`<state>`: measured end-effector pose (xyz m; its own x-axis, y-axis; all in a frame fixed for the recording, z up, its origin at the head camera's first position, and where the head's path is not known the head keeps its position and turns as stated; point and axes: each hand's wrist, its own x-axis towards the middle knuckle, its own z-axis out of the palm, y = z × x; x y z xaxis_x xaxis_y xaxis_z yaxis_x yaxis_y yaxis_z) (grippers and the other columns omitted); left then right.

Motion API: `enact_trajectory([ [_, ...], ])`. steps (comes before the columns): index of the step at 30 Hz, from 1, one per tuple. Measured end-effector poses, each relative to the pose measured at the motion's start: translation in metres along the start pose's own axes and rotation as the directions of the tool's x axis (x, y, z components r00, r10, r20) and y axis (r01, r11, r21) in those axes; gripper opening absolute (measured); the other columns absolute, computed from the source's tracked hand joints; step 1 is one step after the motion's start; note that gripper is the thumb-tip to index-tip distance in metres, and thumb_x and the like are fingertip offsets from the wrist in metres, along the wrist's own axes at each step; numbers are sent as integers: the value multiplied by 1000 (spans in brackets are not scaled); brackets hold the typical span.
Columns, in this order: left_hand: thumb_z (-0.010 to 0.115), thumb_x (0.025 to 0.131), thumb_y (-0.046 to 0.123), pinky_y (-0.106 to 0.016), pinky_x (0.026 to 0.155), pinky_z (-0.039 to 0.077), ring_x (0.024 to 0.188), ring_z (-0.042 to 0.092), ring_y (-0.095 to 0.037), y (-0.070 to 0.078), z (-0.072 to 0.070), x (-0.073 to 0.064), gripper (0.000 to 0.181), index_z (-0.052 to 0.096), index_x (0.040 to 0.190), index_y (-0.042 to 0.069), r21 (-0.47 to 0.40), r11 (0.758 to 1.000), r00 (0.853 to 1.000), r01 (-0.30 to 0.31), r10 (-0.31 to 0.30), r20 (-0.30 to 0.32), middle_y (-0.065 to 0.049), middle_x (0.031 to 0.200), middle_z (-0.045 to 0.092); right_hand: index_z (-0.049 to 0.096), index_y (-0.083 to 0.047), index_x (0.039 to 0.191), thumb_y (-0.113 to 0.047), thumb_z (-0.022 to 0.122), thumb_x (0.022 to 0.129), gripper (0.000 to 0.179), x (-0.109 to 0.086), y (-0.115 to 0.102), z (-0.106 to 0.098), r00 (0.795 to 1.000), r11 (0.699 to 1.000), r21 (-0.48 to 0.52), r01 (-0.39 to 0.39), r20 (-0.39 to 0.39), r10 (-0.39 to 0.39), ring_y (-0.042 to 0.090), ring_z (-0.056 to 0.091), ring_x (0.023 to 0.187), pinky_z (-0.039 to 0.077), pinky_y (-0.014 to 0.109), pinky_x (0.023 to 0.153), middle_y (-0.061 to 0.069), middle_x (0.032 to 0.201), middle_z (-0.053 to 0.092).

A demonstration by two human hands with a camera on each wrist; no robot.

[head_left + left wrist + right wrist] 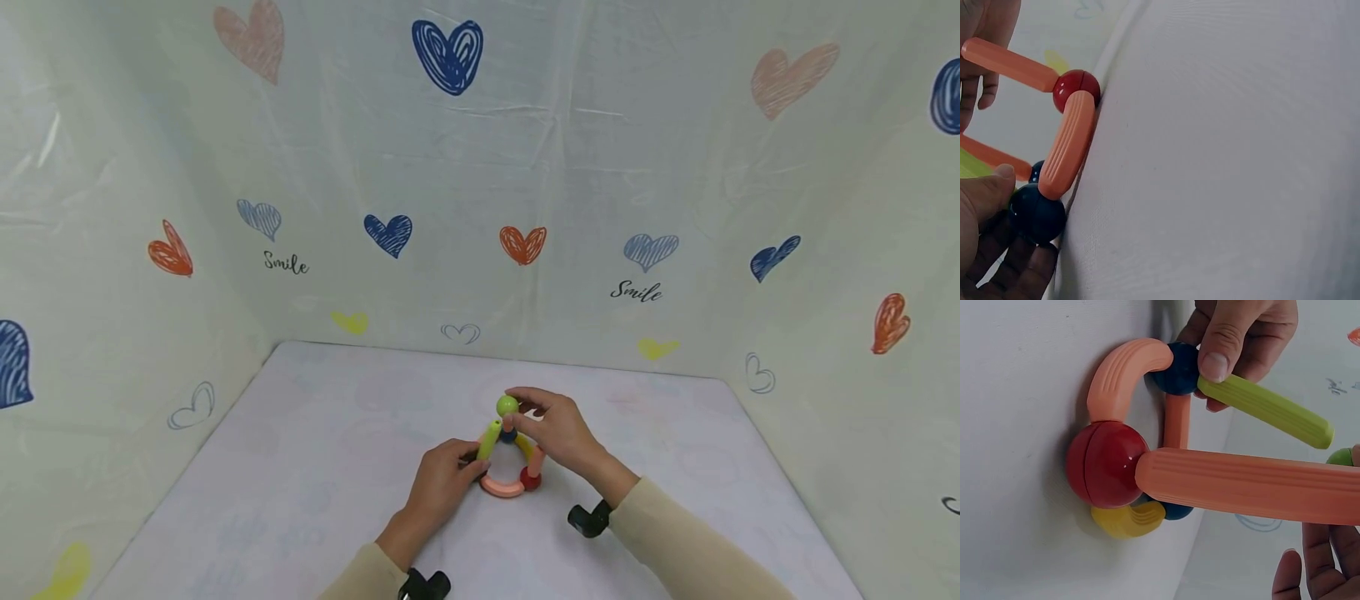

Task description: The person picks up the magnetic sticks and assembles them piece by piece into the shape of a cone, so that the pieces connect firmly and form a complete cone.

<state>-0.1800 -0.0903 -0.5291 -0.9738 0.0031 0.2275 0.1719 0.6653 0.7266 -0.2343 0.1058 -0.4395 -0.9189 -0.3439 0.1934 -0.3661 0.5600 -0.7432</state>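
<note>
A ring of toy building balls and sticks lies on the table. My left hand grips its near left corner, thumb and fingers around a dark blue ball and the base of a light green stick, which slants upward. A curved orange stick joins that ball to a red ball. From the red ball rises a straight orange stick. A yellow curved stick runs along the far side. Above the ring, my right hand pinches a green ball, close to the green stick's tip.
The white tabletop spreads around the toy. A pale curtain printed with hearts stands behind the table and at both sides. Black wrist cameras are on both wrists.
</note>
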Motion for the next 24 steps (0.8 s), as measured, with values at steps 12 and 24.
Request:
enact_trajectory([
  [12,82,93,23,-30,78,61,94,72,-14,1,2,1,32,78,119,5,-18,1000,1000,7,-7,-13,-3,106,76,73,-17,130,-22,83,92,40,-1,5,1,999,999,17,47,27,-47,13,66,108,52,40,97,-8,117,75],
  [24,83,92,24,-28,76,58,93,71,-12,-2,1,0,33,79,119,6,-41,999,1000,4,-4,-12,-3,106,76,76,-21,126,-23,83,92,34,-2,6,2,999,999,27,41,20,-41,11,64,105,51,43,99,-12,109,74],
])
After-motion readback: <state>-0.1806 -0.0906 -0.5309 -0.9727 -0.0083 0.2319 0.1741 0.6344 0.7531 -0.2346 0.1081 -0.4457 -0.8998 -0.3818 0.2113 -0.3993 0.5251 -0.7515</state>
